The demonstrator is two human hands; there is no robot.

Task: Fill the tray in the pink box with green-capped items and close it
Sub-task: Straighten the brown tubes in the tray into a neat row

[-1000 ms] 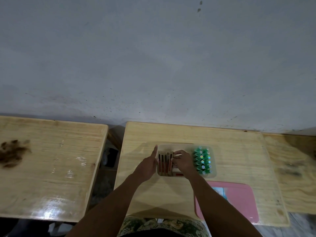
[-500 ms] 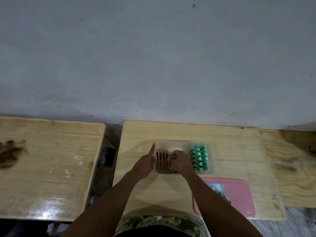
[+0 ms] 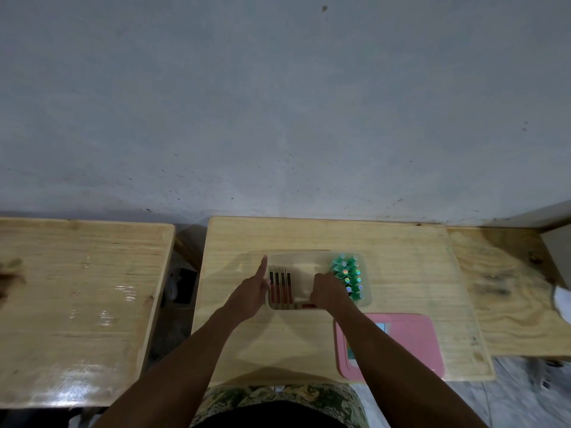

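I stand over a wooden table (image 3: 309,239) pushed against a grey wall (image 3: 278,103), with a second table (image 3: 77,288) off to my left. Near my right forearm lies the pink box (image 3: 411,344), flat on the table's near edge; I cannot tell from here whether it is open or how its inside looks.

Further out sits a clear plastic tray (image 3: 296,261). Its left part holds a row of slim reddish items (image 3: 279,288) lying side by side, and its right part holds the green-capped items (image 3: 347,278), standing upright and packed close together.

My left hand (image 3: 250,295) rests at the tray's left edge, index finger stretched out straight along it and the other fingers curled in, gripping nothing that I can see. My right hand (image 3: 327,291) is bunched at the middle of the tray, just beside the green caps; its fingers are drawn together, but whether they pinch anything is hidden from me.

The risk I judge here is in the crowding: the green-capped items stand so tightly that pulling one could tip its neighbours, and a careless nudge could slide the light tray.
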